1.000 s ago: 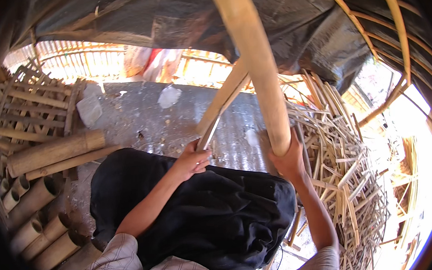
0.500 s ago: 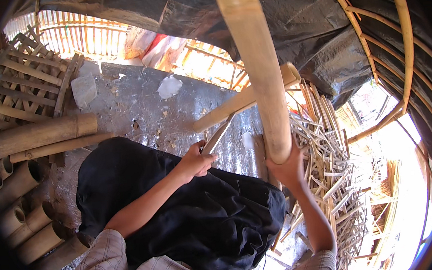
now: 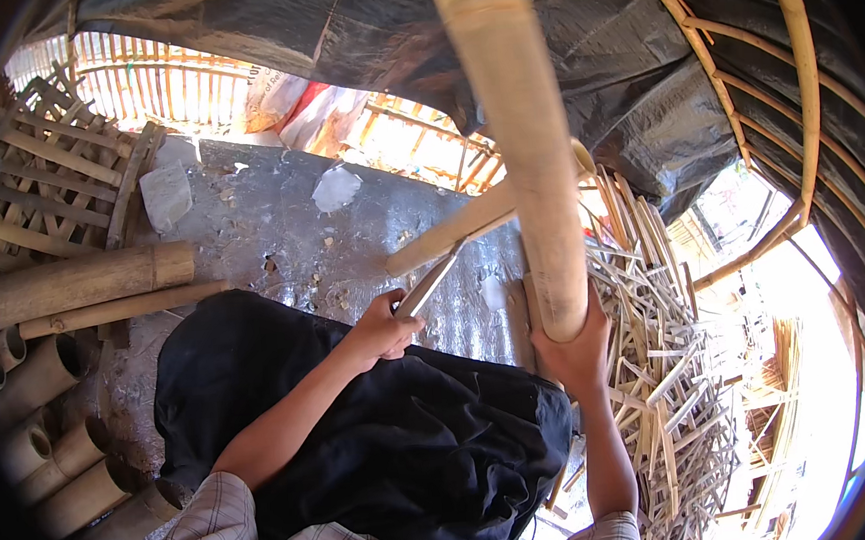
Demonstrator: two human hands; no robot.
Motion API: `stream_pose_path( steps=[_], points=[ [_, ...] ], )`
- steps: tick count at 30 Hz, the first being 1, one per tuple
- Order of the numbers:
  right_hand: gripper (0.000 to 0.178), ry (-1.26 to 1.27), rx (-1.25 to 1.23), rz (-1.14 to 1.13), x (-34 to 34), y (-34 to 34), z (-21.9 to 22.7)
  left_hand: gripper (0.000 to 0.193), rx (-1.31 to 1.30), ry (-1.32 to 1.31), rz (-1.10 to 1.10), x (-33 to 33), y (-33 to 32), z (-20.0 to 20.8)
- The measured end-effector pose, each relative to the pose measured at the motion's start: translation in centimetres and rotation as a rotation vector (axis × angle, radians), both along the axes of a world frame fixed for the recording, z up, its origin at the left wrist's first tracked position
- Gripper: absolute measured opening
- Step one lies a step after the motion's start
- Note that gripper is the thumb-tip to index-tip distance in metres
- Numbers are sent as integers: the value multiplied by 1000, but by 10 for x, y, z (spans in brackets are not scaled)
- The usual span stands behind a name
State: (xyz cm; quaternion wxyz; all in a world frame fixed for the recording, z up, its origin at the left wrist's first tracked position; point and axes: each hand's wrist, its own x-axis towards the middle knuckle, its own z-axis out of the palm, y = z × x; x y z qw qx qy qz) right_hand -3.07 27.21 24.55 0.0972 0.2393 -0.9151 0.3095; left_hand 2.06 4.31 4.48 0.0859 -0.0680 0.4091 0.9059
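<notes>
My left hand (image 3: 381,334) is closed around the handle of a knife (image 3: 433,282). Its long blade slants up and to the right, close to a bamboo length (image 3: 450,231) lying on the ground. With my right hand (image 3: 576,355) I grip the lower end of a thick bamboo pole (image 3: 530,163). This pole rises steeply past the top of the view and crosses in front of the lying length, hiding part of it. A black cloth (image 3: 363,425) covers my lap under both forearms.
Cut bamboo tubes (image 3: 87,284) are piled at the left, below a slatted bamboo lattice (image 3: 55,176). Right of my right hand lies a heap of split bamboo strips (image 3: 661,384). Dark sheeting (image 3: 599,68) and bent bamboo poles (image 3: 809,93) hang over the far and right sides.
My right hand and the upright pole's lower end sit slightly lower in view, with that forearm swung inward. The knife stays in my left hand, shifted a little left and down.
</notes>
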Motion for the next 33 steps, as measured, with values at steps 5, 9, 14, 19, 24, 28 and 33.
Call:
stream_pose_path(
  steps=[5,9,14,19,24,28,33],
  points=[
    [66,-48,268,-61,-21,27,-71,34,72,22,22,-5,-8,0],
    [63,-107,436,0,-28,28,-60,38,-27,-15,-13,-7,-25,-10],
    [48,104,321,14,-5,3,17,32,-35,-11,-17,-4,-12,-9],
    [58,-17,-7,33,-9,13,-40,18,-18,-11,-12,-6,-15,-8],
    [63,-222,352,-49,-9,41,-91,13,-10,50,40,-11,-21,-16],
    [64,-57,263,0,9,33,-45,14,28,-5,-10,-1,-19,-9],
    [61,13,-109,30,7,11,-23,17,27,-27,48,-6,-29,-4]
  ],
)
